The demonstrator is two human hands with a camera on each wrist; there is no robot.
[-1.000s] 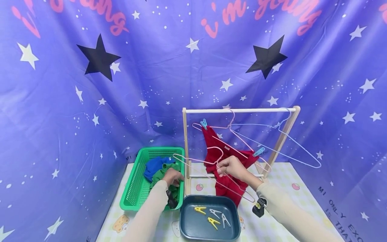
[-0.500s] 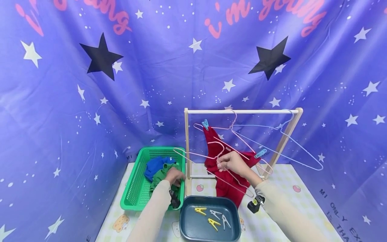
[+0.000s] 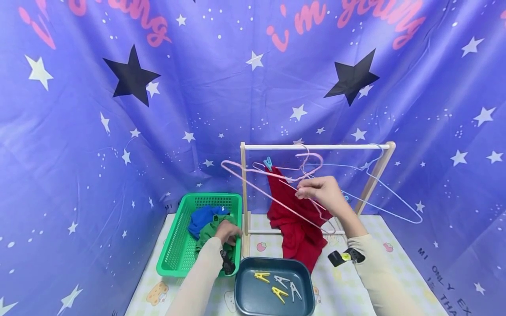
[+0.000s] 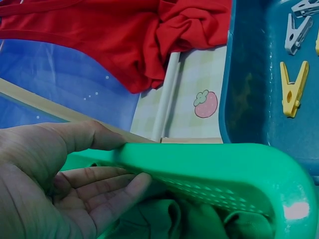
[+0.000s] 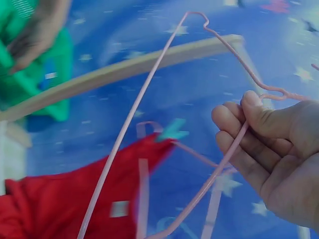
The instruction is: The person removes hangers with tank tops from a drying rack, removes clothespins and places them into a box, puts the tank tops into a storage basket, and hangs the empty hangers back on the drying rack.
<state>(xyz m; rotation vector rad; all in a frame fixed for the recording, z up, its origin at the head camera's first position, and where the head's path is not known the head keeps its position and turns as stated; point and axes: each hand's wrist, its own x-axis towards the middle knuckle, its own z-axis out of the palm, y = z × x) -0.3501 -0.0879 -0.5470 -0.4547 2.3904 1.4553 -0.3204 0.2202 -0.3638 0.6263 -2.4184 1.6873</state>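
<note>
R hand [image 3: 323, 192] pinches a pink hanger [image 5: 212, 177] close to its hook, thumb vs. fingers, w/ the wire held up in front of the rack [image 3: 344, 147]. L hand [image 3: 229, 231] grips the rim of the green basket [image 4: 199, 157], L of the rack: thumb on top, fingers inside, green garment [image 4: 149, 219] just below them.

Hanger looks light + stiff, thin wire, prob. a bit slick & easy to swing; best held near the neck, as now. Green garment + the blue garment [image 3: 201, 218] beside it look soft, limp, no shape of their own; take by an edge or shoulder. Basket prob. light plastic, rim = good hold.

Red garment [image 3: 300, 239] hangs on the rack from another pink hanger, blue clip [image 3: 268, 164] at one corner; can't tell if its bottom touches the table. Blue hanger [image 3: 365, 166] at the rack's R end. Dark tray [image 3: 253, 302] in front of the rack, w/ yellow & grey pegs [image 3: 279, 293].

Surface: pale checked tablecloth [image 3: 140, 305] under the rack, w/ cartoon prints. Room: purple-blue star curtain [image 3: 197, 87] behind + both sides of the rack.
</note>
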